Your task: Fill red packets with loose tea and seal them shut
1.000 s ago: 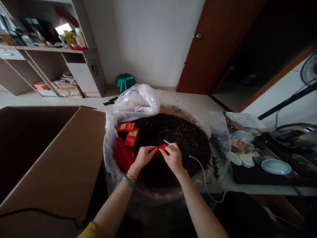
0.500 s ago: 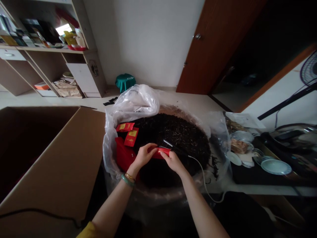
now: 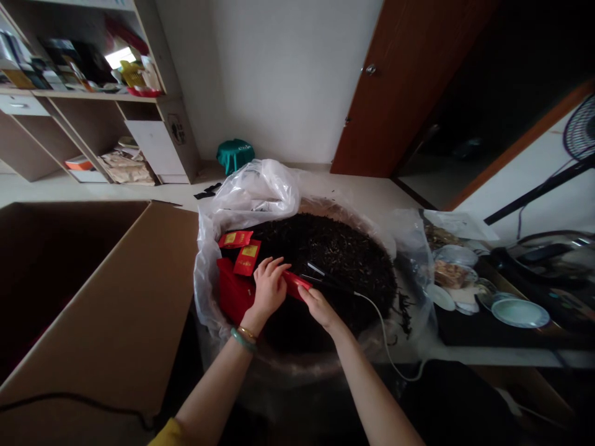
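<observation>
A large heap of dark loose tea (image 3: pixel 334 254) fills a clear plastic bag (image 3: pixel 260 189) in front of me. Both hands hold one small red packet (image 3: pixel 297 285) just above the tea. My left hand (image 3: pixel 268 286) lies over its left part with the fingers spread. My right hand (image 3: pixel 316 303) pinches its right end. Two more red packets with gold labels (image 3: pixel 246 259) and a stack of red pouches (image 3: pixel 232 294) rest at the bag's left edge. A black tool on a white cord (image 3: pixel 325 279) lies on the tea beside my right hand.
An open cardboard box (image 3: pixel 116 310) stands to the left. Plates and bowls (image 3: pixel 518 313) sit on a dark tray at the right, with a fan (image 3: pixel 581 130) behind. Shelves (image 3: pixel 83 93) and a brown door (image 3: pixel 409 80) line the back.
Both hands carried the red packet a little to the left. My left hand opened its fingers over it. My right hand slid from on top of the packet down to its right end.
</observation>
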Motion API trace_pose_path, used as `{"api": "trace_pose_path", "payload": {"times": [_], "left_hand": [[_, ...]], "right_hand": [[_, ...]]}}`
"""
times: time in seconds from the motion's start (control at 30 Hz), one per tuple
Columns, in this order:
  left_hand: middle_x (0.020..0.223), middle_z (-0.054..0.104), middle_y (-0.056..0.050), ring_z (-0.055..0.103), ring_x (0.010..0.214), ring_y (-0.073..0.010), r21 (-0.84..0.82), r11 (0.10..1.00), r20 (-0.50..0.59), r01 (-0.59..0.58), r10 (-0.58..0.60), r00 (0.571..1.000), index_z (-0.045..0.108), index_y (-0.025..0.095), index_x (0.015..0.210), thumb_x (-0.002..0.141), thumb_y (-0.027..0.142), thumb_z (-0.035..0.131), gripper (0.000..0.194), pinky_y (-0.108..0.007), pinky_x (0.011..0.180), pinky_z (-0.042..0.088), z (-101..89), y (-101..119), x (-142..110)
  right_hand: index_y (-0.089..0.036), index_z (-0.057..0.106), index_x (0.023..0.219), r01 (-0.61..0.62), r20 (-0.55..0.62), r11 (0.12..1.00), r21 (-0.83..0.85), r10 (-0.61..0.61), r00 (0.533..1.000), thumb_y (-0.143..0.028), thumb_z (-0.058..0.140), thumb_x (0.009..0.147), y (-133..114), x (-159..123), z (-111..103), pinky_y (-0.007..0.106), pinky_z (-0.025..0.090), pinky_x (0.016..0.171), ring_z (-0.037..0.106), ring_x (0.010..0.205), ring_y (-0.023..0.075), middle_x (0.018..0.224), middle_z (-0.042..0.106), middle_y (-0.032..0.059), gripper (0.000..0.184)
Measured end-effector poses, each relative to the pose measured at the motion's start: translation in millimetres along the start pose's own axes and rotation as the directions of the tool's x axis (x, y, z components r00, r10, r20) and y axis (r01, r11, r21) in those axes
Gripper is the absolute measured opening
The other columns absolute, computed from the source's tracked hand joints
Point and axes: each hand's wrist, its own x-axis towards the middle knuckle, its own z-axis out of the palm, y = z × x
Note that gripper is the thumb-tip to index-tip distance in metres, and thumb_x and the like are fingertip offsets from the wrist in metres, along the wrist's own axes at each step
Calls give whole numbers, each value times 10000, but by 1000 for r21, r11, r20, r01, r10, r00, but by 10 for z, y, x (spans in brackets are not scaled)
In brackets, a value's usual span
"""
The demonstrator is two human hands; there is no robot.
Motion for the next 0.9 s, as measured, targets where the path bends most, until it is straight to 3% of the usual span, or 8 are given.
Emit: {"api": "trace_pose_path", "payload": {"times": [0.07, 0.13, 0.27, 0.43, 0.67, 0.9], "left_hand": [[1321, 553, -74, 334, 1323, -325, 75, 991, 163, -111, 97, 982, 571, 247, 1194, 683, 84, 561, 537, -527, 1016, 292, -9, 52, -24], [1385, 495, -101, 313, 1337, -342, 85, 984, 306, -159, 127, 944, 496, 228, 1289, 650, 107, 596, 658, -542, 1001, 288, -7, 83, -36], [1381, 505, -100, 385, 1304, -294, 105, 985, 408, -138, 85, 909, 482, 229, 1293, 735, 115, 556, 574, -501, 959, 331, 5, 78, -24], [1305, 572, -81, 483, 1187, -270, 137, 987, 426, -83, 17, 905, 495, 237, 1278, 767, 181, 603, 525, -445, 902, 387, -13, 85, -7], [1232, 607, -83, 514, 1114, -287, 183, 982, 396, -42, -34, 918, 515, 247, 1263, 675, 204, 700, 617, -443, 867, 436, -6, 80, -20], [1122, 663, -56, 588, 1049, -229, 22, 999, 277, -23, 16, 961, 590, 237, 1166, 656, 194, 707, 525, -386, 919, 477, 33, -57, -19]], "right_hand": [[-195, 683, 1089, 5, -13, 1000, 19, -5, 1000, -660, 550, 766, 2, 23, -10, 449, 337, 1062, 563, 1143, 277, 1113, 687, 89, 582], [-196, 692, 1060, 17, -44, 998, 63, -14, 999, -640, 565, 766, 26, 50, -33, 455, 338, 1059, 570, 1126, 277, 1099, 693, 81, 548], [-186, 683, 1050, 26, -111, 990, 136, -11, 994, -617, 584, 758, 140, 105, -81, 454, 353, 1043, 579, 1101, 270, 1096, 693, 76, 529], [-165, 677, 1033, -32, -137, 995, 92, 45, 990, -621, 581, 753, 217, 161, -131, 446, 363, 1027, 587, 1078, 271, 1047, 701, 86, 544], [-173, 677, 1033, 0, 19, 999, 38, 0, 1000, -645, 511, 798, 65, 159, -98, 444, 387, 999, 602, 1027, 255, 1036, 698, 75, 553], [-181, 677, 1025, 27, 85, 993, -116, -18, 996, -642, 445, 837, -22, 206, -74, 423, 390, 990, 591, 1022, 243, 976, 700, 60, 549]]}}
